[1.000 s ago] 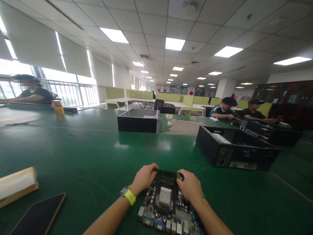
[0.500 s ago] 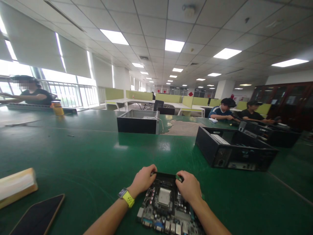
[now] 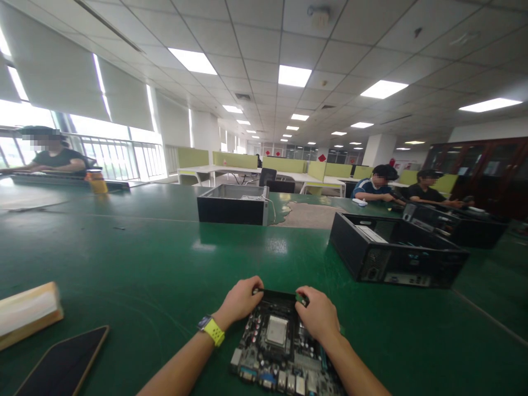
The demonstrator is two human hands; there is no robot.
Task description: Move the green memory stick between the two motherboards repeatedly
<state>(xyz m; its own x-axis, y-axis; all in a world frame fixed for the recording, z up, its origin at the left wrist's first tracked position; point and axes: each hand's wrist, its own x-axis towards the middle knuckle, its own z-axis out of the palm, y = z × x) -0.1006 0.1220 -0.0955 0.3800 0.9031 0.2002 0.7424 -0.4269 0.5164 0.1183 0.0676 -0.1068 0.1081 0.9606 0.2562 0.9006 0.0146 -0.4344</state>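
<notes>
A motherboard point(image 3: 291, 360) lies on the green table in front of me, its row of ports facing me and a silver processor point(image 3: 276, 330) near its middle. Along its far edge stands a thin dark strip that looks like a memory module point(image 3: 279, 295), with a bit of green at its right end. My left hand point(image 3: 241, 300), with a yellow-banded watch on the wrist, is closed at the strip's left end. At the right end, my right hand point(image 3: 317, 312) pinches with thumb and fingers. The fingers partly hide both ends, so how deep the strip sits cannot be seen.
An open black computer case point(image 3: 396, 250) stands to the right, another case point(image 3: 233, 206) farther back. At left lie a dark tablet-like slab point(image 3: 64, 363) and a pale block point(image 3: 31, 313). A jar point(image 3: 97, 182) stands far left. Other people sit at left and right.
My left forearm and watch have shifted very slightly left. Both hands keep their place at the strip's ends. At far left, another person's arm has come down.
</notes>
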